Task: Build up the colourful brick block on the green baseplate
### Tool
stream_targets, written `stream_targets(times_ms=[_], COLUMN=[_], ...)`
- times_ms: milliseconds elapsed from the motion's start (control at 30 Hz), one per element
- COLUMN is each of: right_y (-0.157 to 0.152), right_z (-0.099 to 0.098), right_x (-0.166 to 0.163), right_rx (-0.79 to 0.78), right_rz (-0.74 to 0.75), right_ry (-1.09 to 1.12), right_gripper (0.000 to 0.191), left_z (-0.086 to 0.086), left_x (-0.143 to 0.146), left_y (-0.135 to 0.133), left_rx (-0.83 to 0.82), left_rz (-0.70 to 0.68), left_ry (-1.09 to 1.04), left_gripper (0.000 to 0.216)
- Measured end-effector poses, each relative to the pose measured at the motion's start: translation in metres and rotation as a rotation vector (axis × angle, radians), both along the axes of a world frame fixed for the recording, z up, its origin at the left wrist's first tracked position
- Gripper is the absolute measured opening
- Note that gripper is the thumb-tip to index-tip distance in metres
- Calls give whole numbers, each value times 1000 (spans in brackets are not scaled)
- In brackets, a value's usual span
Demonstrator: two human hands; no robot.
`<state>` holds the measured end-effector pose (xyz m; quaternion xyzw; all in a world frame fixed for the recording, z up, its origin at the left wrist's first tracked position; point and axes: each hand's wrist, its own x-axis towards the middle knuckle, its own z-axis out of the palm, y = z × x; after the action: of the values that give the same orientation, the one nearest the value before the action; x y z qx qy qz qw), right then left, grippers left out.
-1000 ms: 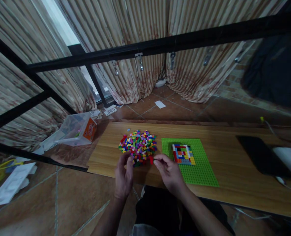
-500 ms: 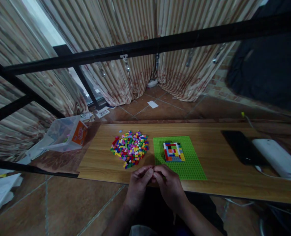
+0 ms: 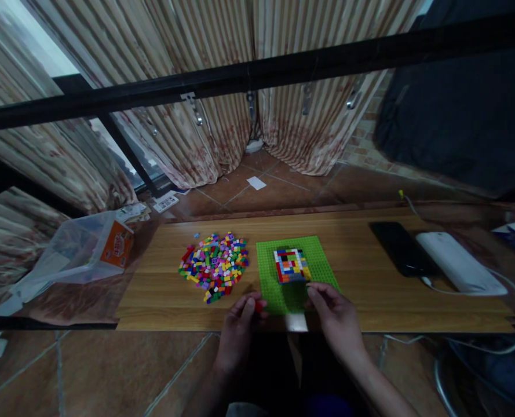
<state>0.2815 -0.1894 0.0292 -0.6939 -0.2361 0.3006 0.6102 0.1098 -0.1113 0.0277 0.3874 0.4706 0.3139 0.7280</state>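
Observation:
My left hand (image 3: 238, 324) pinches a small red toy brick (image 3: 258, 305) between thumb and fingers, just left of the near edge of the green baseplate (image 3: 320, 255). On that baseplate sits a low, roughly square build of multicoloured bricks (image 3: 289, 266), with an open-looking pattern on top. My right hand (image 3: 336, 313) is closed in a pinch at the build's near right corner, over the baseplate. What its fingertips hold, if anything, is too small to make out. To the left lies a heap of loose coloured bricks (image 3: 216, 263).
A clear plastic box (image 3: 83, 249) with an orange label stands left of the wooden table (image 3: 148, 284). A black phone (image 3: 400, 249) and a white power bank (image 3: 461, 263) with a cable lie on the right. A dark metal rail (image 3: 222, 81) crosses beyond the table.
My hands were together at the table's front edge and have parted. The right one has moved right and forward to the build; the left one now shows a red brick. The view has shifted.

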Motion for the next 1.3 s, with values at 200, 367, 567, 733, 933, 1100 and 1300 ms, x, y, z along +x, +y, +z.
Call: stream_targets(times_ms=[200, 367, 567, 733, 933, 1100, 1300], right_y=[-2, -10, -20, -25, -32, -24, 6], right_z=[-6, -8, 2, 11, 12, 7, -14], right_x=[31, 34, 20, 9, 14, 34, 54], right_rx=[-9, 161, 123, -20, -118, -122, -77], right_rz=[-144, -41, 158, 340, 414, 313, 205], right_ry=[52, 501, 577, 191, -69, -170, -258], right_gripper=[35, 27, 25, 37, 33, 34, 41], left_z=[-1, 8, 18, 20, 20, 16, 11], left_x=[0, 9, 29, 50, 64, 67, 64], left_y=[0, -3, -7, -8, -15, -12, -5], left_rx=[60, 44, -57, -87, -81, 82, 509], left_rz=[-23, -90, -189, -249, -330, -316, -391], left_ry=[62, 68, 38, 38, -7, 108, 331], left_gripper=[35, 37, 49, 46, 46, 39, 38])
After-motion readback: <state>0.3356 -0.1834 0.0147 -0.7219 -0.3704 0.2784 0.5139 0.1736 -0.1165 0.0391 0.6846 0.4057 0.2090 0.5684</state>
